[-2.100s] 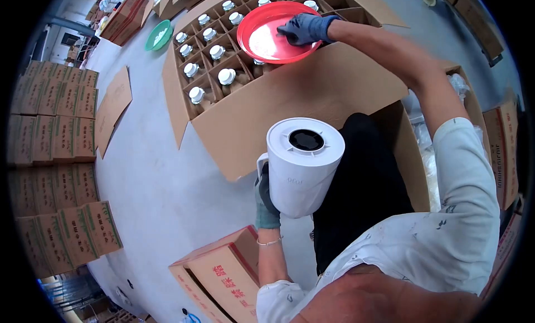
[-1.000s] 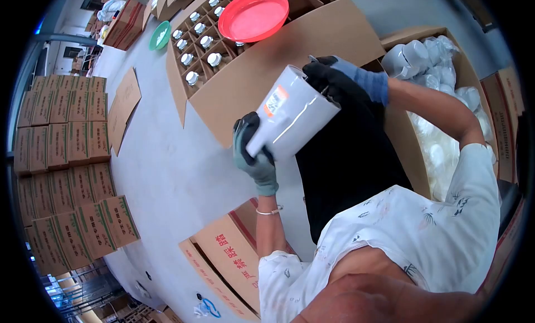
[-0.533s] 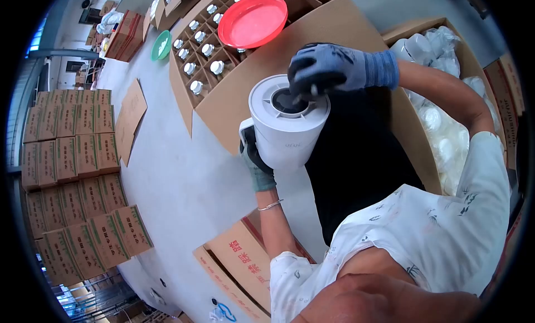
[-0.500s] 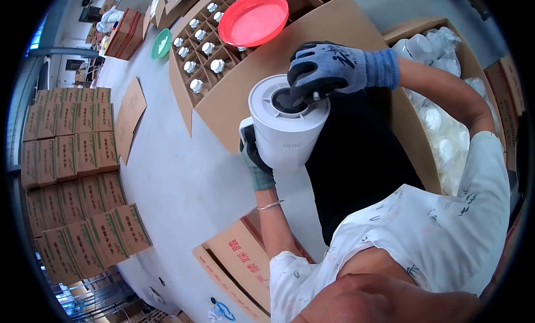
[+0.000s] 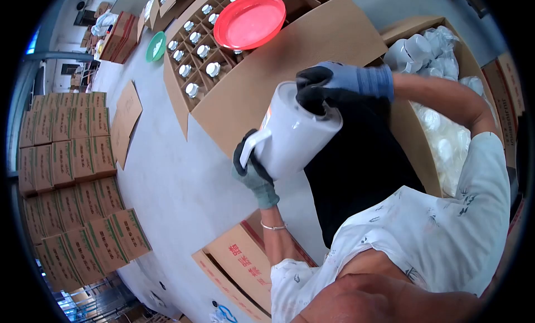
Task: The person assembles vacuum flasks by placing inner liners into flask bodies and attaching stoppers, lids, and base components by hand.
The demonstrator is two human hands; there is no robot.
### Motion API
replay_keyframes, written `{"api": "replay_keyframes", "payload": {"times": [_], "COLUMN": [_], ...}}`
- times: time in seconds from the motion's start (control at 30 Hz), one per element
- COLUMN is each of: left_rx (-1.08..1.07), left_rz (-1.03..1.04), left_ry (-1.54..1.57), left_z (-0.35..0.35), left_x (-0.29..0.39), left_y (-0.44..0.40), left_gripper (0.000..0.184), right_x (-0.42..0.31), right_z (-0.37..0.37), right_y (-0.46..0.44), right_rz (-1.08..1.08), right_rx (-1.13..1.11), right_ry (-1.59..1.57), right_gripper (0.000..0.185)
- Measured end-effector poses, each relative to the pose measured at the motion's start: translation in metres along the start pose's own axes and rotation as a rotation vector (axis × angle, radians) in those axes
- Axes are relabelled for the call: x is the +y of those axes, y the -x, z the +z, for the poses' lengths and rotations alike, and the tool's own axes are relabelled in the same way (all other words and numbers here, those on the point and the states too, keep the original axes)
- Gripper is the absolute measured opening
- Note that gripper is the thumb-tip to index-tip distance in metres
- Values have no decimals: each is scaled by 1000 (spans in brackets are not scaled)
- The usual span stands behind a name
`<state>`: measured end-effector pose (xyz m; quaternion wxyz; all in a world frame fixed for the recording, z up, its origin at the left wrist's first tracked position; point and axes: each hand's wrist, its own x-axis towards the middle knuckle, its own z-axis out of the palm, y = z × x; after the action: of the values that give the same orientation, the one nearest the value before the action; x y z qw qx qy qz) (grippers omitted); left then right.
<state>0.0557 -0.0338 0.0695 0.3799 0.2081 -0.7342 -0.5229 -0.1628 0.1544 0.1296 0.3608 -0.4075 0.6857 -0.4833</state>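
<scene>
A white jug with a side handle (image 5: 295,136) is held tilted in front of my lap, its round recessed end facing up and to the right. My left hand (image 5: 256,178), in a grey-green and black glove, is closed around the handle side. My right hand (image 5: 334,83), in a blue and black glove, has its fingers bent at the recess in that end. Whatever those fingers grip is hidden and blurred.
A divided carton of white-capped bottles (image 5: 203,51) stands ahead, with a red basin (image 5: 251,22) on it. An open box of plastic-wrapped white parts (image 5: 440,122) is at right. Stacked cartons (image 5: 72,150) stand at left; a flat carton (image 5: 239,261) lies below.
The jug has tipped from nearly upright to leaning right, and its handle now shows more. My right hand has shifted down and right, its fingers reaching further into the recess.
</scene>
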Motion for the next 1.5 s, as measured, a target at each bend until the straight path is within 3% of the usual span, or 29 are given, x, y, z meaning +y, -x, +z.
{"api": "replay_keyframes", "payload": {"times": [0.1,0.17,0.2,0.23,0.3,0.37,0.5,0.53,0.57,0.6,0.67,0.7,0.73,0.77,0.8,0.9,0.93,0.97,1.0,1.07,1.1,1.17,1.23,1.27,1.33,1.4,1.43,1.47,1.5], "left_rx": [-150,-383,-563,-737,-926,-1018,-1041,-947,-855,-819,-773,-738,-706,-673,-643,-668,-676,-682,-687,-744,-765,-797,-799,-789,-807,-882,-850,-811,-771], "left_rz": [74,171,353,548,859,970,891,839,784,613,488,439,402,367,335,332,330,328,326,361,345,346,358,374,351,281,235,190,143], "left_ry": [22,-37,-165,-276,-538,-564,-491,-437,-388,-324,-341,-380,-387,-394,-403,-436,-448,-454,-456,-520,-523,-494,-482,-485,-503,-537,-567,-598,-629], "left_z": [-15,-26,-18,-2,33,60,78,80,80,74,65,65,66,69,72,80,82,80,78,69,66,66,65,64,55,30,28,26,25], "left_x": [-4,9,30,58,89,91,59,47,38,32,27,32,37,42,46,47,48,48,47,43,44,36,30,28,18,7,13,25,40], "left_y": [-10,-23,-37,-47,-50,-43,-7,9,28,48,79,91,100,106,109,105,103,101,99,92,90,86,88,89,91,87,83,79,74], "left_gripper": [31,30,29,29,29,30,44,49,54,58,57,59,59,59,59,60,60,60,61,67,71,74,75,74,71,67,65,63,61], "right_x": [7,28,18,40,67,82,55,59,69,88,176,210,223,234,273,253,272,265,260,268,261,304,343,346,353,316,345,326,309], "right_z": [-49,-73,-81,-90,-103,-105,-94,-96,-100,-106,-155,-187,-207,-223,-243,-193,-189,-184,-175,-154,-153,-155,-149,-142,-144,-144,-158,-172,-175], "right_y": [-41,-96,-113,-154,-222,-254,-127,-80,-34,9,70,110,152,185,205,195,182,169,152,117,116,120,131,136,127,138,133,131,160], "right_rz": [-50,-31,-44,-220,-107,-21,-321,-349,-345,-200,-441,-429,59,18,114,230,228,265,366,136,233,86,214,219,280,304,337,364,534], "right_rx": [-216,227,374,510,556,694,607,571,559,549,949,1036,1245,1443,1432,1114,1006,956,849,596,665,696,616,647,605,735,909,1081,1090], "right_ry": [-61,102,429,547,460,566,477,394,310,69,397,266,386,493,638,606,768,598,685,1107,1003,1052,901,1039,963,778,792,803,733], "right_gripper": [37,32,30,31,40,47,43,43,42,38,41,37,31,28,56,70,84,87,86,65,61,63,67,69,68,63,70,77,69]}}
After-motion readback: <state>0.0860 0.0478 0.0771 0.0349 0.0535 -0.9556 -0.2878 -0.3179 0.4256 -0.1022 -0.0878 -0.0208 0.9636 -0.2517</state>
